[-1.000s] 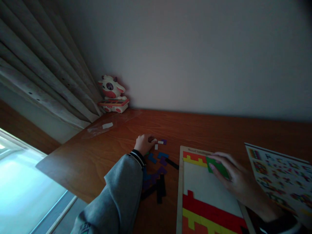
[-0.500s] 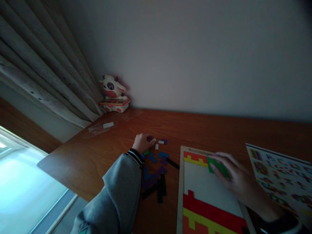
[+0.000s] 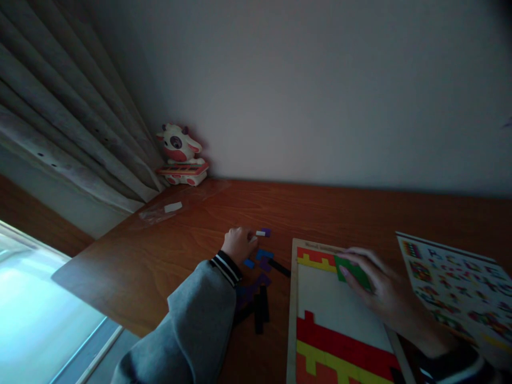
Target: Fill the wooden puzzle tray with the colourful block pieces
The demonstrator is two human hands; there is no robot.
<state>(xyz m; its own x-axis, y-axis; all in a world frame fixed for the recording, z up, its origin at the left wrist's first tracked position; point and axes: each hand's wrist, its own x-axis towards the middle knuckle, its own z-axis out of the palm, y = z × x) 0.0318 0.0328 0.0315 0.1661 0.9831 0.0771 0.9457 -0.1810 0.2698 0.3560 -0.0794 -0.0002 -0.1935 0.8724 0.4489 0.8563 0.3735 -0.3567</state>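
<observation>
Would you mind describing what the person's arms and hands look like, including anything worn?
Both hands are bare, without gloves. The left hand comes out of a loose grey sleeve ending in a dark cuff with white stripes. The right hand shows only a dark sleeve edge with a pale stripe at the wrist.

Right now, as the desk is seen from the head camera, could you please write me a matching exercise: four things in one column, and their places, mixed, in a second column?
Things
1. cow toy
2. green puzzle piece
3. pattern sheet
4. black puzzle pieces

Places
A. on the puzzle board, touched by the right hand
B. in the far desk corner, by the curtain
C. right of the puzzle board
D. between the left sleeve and the puzzle board

Pairs: 1-B, 2-A, 3-C, 4-D
</observation>
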